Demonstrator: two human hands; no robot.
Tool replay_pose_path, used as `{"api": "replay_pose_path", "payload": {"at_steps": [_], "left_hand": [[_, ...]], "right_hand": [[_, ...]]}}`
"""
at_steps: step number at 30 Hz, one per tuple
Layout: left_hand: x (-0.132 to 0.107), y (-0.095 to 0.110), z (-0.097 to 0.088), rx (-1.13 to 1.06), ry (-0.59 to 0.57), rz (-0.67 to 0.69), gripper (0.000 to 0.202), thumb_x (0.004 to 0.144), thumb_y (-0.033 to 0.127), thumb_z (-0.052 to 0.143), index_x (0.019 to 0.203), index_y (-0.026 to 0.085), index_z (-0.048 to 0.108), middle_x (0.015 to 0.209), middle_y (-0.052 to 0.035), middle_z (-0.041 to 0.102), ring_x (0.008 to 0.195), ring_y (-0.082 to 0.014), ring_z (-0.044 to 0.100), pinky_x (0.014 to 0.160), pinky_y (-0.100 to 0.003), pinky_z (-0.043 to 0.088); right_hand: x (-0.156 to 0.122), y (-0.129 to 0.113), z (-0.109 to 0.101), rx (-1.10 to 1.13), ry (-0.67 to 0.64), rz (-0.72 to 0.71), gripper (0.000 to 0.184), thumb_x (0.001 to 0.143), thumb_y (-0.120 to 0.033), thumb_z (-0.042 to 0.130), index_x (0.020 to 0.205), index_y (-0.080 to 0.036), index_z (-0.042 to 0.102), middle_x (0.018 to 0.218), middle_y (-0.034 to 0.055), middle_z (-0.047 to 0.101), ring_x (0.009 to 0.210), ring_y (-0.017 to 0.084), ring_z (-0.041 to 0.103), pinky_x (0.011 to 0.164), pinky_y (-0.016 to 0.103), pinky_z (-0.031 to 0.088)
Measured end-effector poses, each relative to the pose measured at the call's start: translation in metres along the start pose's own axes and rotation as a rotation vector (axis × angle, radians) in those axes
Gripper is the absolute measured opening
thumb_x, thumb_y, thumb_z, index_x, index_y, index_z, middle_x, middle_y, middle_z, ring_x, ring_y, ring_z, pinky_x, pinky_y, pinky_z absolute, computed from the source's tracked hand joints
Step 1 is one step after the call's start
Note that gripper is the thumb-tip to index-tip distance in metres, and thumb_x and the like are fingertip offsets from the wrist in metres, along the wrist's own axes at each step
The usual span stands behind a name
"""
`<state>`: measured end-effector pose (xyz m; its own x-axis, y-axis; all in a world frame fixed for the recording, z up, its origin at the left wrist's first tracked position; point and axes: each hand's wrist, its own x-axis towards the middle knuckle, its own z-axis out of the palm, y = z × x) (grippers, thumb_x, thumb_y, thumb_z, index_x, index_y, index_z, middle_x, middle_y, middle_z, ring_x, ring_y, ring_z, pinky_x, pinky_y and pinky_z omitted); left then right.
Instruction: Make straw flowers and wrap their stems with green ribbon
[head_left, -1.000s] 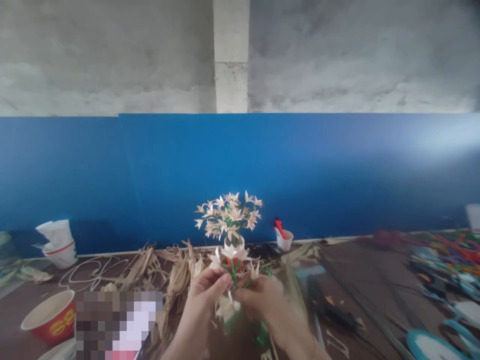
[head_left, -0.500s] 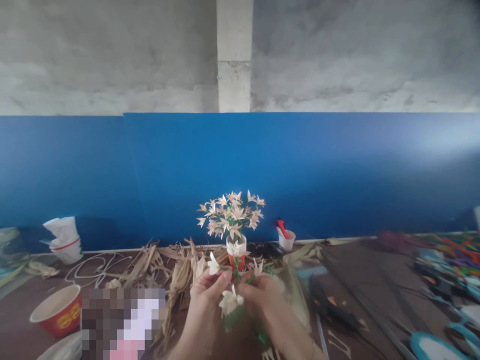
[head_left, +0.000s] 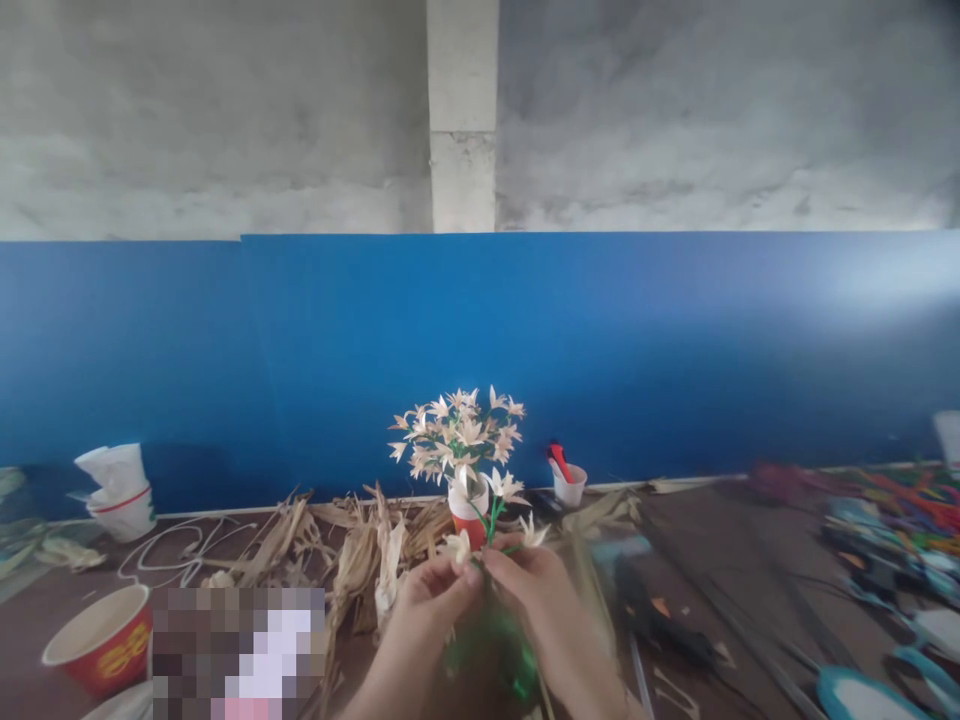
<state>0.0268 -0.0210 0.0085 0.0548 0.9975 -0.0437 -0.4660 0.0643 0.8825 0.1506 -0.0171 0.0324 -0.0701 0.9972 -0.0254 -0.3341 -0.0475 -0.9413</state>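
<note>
A small spray of cream artificial flowers (head_left: 504, 487) on green stems rises between my two hands, in front of the cup. The fingers of my left hand (head_left: 427, 605) are closed in a pinch on the spray, close under its left bloom. From the right, my right hand (head_left: 536, 590) pinches the green stems with thumb and forefinger, beside another bloom. Just beyond stands a fuller bouquet of similar flowers (head_left: 469, 432) in a white and orange-red cup (head_left: 466, 524). The lower stems between my hands are blurred green, and my palms are hidden.
Dried corn husks (head_left: 352, 560) lie along the back of the brown table. At left are a red paper bowl (head_left: 105, 650), a white cable and a white cup (head_left: 124, 512). To the right are a small cup (head_left: 570, 487), a dark glue gun (head_left: 667, 615) and coloured stems (head_left: 919, 505).
The spray has turned and shifted in my hands: its top bloom moved right, and its left bloom came nearer my left fingertips. The lower bloom between my hands no longer shows.
</note>
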Motion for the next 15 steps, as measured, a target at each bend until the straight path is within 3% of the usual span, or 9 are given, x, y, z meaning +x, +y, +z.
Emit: {"api": "replay_pose_path", "payload": {"at_steps": [3, 9, 13, 15], "left_hand": [[0.006, -0.006, -0.003, -0.024, -0.022, -0.007, 0.035, 0.050, 0.040, 0.083, 0.054, 0.012, 0.061, 0.045, 0.0025, 0.053, 0.043, -0.0057, 0.044, 0.046, -0.018, 0.034], [-0.001, -0.003, 0.005, -0.057, -0.092, 0.024, 0.029, 0.047, 0.030, 0.086, 0.059, 0.013, 0.065, 0.056, -0.0032, 0.066, 0.050, -0.0103, 0.056, 0.052, -0.020, 0.040], [-0.002, -0.004, 0.009, -0.073, -0.104, 0.029, 0.027, 0.047, 0.031, 0.085, 0.056, 0.014, 0.066, 0.059, -0.0043, 0.068, 0.055, -0.0139, 0.060, 0.059, -0.025, 0.046], [-0.001, -0.004, 0.009, -0.024, -0.083, 0.046, 0.029, 0.045, 0.030, 0.085, 0.064, 0.014, 0.069, 0.063, -0.0048, 0.069, 0.058, -0.0149, 0.061, 0.062, -0.026, 0.046]], "right_hand": [[0.000, 0.000, 0.000, -0.008, 0.008, 0.003, 0.030, 0.055, -0.036, 0.079, 0.070, -0.014, 0.064, 0.058, -0.0001, 0.061, 0.054, 0.011, 0.050, 0.050, 0.021, 0.036], [0.002, 0.003, 0.000, 0.141, -0.102, 0.012, 0.031, 0.057, -0.037, 0.078, 0.070, -0.015, 0.061, 0.059, 0.0001, 0.059, 0.056, 0.013, 0.054, 0.053, 0.023, 0.039], [0.005, 0.004, -0.004, 0.113, -0.106, -0.004, 0.030, 0.058, -0.036, 0.078, 0.069, -0.015, 0.060, 0.054, -0.0021, 0.055, 0.049, 0.010, 0.048, 0.047, 0.020, 0.033], [0.009, 0.001, -0.011, 0.079, -0.048, -0.025, 0.030, 0.056, -0.036, 0.078, 0.068, -0.015, 0.060, 0.049, -0.0041, 0.050, 0.044, 0.008, 0.042, 0.043, 0.019, 0.027]]}}
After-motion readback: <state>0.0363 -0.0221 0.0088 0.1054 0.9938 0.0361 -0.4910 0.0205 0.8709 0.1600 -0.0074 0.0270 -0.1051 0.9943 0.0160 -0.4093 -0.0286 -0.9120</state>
